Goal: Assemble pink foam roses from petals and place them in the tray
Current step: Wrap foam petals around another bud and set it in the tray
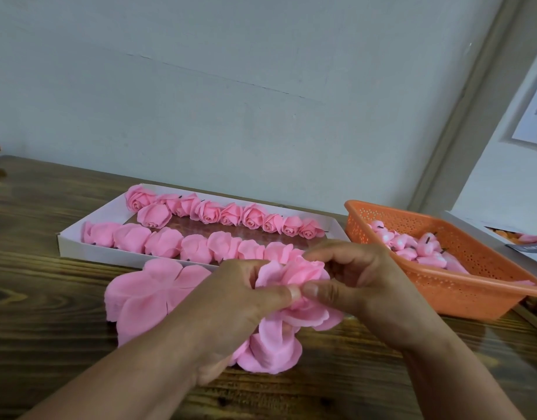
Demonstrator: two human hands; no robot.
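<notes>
Frame center: my left hand [231,301] and right hand [355,277] pinch the half-built rose [303,274], fingers closed on petals. Wrap evenly, keep bud centered, w/ light pressure.

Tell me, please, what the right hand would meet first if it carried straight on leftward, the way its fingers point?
Probably the left hand: the right hand points across the half-made rose both already hold.
</notes>
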